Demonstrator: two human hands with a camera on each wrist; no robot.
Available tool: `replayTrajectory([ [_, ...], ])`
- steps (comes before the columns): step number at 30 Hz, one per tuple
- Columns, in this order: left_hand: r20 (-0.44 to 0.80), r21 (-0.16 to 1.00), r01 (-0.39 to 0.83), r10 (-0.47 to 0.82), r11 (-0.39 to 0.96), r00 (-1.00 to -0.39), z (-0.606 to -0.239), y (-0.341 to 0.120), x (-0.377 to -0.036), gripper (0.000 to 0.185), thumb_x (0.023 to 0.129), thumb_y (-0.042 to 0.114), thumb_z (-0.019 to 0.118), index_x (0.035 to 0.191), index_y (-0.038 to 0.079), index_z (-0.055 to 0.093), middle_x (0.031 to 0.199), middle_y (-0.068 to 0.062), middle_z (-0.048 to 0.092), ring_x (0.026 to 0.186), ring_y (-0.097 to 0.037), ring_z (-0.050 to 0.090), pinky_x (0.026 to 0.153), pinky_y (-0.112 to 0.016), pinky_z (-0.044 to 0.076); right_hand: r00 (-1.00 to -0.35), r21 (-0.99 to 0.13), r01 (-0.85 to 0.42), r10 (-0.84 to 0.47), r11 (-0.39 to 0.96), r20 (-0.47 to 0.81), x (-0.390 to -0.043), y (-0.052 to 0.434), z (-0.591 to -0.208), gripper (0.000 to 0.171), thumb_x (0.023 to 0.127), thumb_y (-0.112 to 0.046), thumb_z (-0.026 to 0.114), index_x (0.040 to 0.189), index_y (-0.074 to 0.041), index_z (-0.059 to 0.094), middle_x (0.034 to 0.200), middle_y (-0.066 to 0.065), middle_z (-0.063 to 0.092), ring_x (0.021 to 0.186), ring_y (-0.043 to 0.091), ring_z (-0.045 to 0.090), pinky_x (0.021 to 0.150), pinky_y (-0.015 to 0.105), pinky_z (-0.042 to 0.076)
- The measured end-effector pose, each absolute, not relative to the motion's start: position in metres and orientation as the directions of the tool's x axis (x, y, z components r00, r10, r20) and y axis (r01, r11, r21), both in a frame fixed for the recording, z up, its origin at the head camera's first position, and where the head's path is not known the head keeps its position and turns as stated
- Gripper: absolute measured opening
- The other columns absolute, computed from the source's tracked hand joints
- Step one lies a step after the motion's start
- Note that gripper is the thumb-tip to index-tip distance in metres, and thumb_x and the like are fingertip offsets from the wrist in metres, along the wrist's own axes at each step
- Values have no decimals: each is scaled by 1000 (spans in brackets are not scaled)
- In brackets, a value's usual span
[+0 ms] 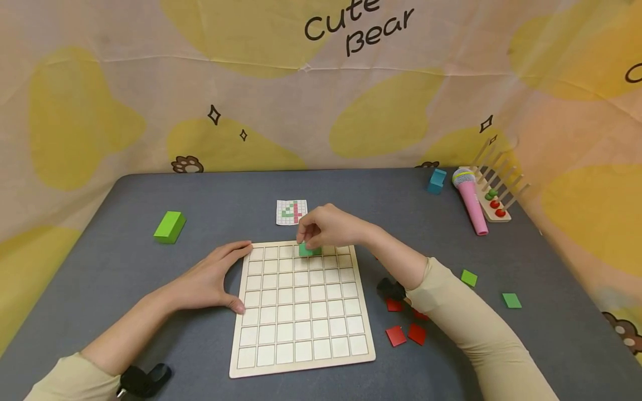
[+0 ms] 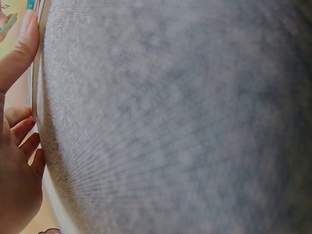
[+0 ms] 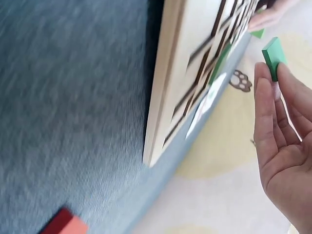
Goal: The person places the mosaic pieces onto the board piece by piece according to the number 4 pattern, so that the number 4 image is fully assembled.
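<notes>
right hand [image 1: 328, 225] — fingers pinch green square tile [image 1: 309, 250] over pale wooden grid board [image 1: 301, 356] | left hand [image 1: 210, 278] flat, steadying board edge | red square tiles [image 1: 406, 333] beside — grey felt table [image 1: 125, 262]

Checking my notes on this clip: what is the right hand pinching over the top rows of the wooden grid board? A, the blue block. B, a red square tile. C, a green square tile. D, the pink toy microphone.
C: the right hand pinches a green square tile at the top rows of the wooden grid board.
</notes>
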State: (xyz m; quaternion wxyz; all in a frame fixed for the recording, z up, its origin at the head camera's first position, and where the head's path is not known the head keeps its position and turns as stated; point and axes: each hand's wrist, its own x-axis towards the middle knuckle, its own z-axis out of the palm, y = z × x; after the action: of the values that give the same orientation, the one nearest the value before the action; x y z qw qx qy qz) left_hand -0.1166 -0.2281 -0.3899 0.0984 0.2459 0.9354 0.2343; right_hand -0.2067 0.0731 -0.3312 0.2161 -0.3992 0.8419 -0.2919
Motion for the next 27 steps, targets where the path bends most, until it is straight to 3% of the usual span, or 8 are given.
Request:
replayTrajectory([
  [14, -66, 491, 410, 502, 769, -863, -391, -228, -116, 125, 55, 70, 83, 151, 5, 37, 158, -14, 33, 142, -38, 34, 109, -59, 37, -573, -648, -503, -782, 572, -245, -203, 53, -335, 14, 86, 0, 67, 89, -12, 72, 78, -3, 67, 68, 6, 57, 67, 18, 46],
  [27, -65, 486, 413, 503, 770, -862, -392, -228, -117, 125, 55, 70, 82, 151, 5, 37, 158, -14, 33, 143, -37, 34, 110, -59, 36, -612, -581, -497, -735, 644, -293, -200, 46, -339, 9, 80, -3, 76, 84, -11, 76, 80, -1, 73, 72, 5, 60, 67, 17, 46],
])
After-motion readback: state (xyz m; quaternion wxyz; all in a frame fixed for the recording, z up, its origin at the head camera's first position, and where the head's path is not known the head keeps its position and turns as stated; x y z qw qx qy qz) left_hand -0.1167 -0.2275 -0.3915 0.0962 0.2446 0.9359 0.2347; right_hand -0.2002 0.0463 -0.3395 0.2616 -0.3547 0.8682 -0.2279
